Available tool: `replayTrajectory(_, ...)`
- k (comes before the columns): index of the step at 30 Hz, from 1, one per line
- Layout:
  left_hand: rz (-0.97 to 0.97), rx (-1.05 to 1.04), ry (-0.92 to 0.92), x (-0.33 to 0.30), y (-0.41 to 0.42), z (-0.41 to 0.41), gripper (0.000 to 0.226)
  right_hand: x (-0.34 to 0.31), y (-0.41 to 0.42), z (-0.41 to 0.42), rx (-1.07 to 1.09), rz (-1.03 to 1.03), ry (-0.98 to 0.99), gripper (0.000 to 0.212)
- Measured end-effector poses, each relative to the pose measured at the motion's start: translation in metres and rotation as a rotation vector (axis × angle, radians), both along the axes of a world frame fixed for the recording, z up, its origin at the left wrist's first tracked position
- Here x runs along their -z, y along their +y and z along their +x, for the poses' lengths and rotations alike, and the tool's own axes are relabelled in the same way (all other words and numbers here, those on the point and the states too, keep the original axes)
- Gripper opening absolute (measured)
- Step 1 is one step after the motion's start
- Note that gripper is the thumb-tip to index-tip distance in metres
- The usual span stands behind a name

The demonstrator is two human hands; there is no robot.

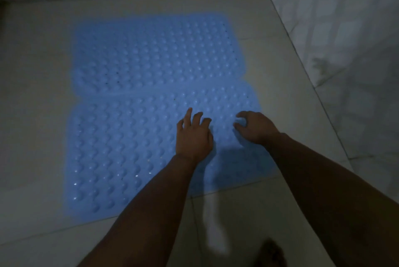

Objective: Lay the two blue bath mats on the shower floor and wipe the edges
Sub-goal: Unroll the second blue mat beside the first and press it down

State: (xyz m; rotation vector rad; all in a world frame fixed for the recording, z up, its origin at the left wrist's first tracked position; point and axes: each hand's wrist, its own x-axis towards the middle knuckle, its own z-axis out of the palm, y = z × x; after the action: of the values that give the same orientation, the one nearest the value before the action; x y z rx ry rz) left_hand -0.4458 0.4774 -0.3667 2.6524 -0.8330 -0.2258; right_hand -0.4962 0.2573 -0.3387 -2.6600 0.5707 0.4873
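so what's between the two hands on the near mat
Only bare bumpy surface of the near mat lies between the left hand and right hand, as the head view shows.

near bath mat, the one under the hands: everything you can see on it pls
The near mat is light blue, rubbery-looking, covered in rows of rounded bumps, some glinting as if wet. It lies flat on the pale tiled floor, its far edge meeting or slightly overlapping the far mat; which, I cannot tell. The left hand is over it with fingers spread, the right hand with fingers curled, near its right edge. Contact is unclear.
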Motion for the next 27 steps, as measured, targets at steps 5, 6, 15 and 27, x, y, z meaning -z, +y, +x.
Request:
replayTrajectory(5, 0.080, -0.060, 0.015, -0.001, 0.052, 0.027, 0.046, 0.003, 0.072, 0.033, -0.146, 0.064, -0.006, 0.042)
replayTrajectory(6, 0.102, -0.075, 0.020, -0.005, 0.063, 0.031, 0.045, 0.000, 0.086, 0.042, -0.168, 0.066, 0.000, 0.041)
replayTrajectory(15, 0.158, -0.224, 0.170, -0.145, 0.128, 0.037, 0.048, -0.122, 0.170, 0.067, -0.214, 0.139, 0.141, 0.040)
replayTrajectory(27, 0.159, -0.435, 0.301, -0.408, 0.218, 0.011, 0.044, -0.366, 0.229, 0.041, -0.287, 0.204, 0.303, 0.041)
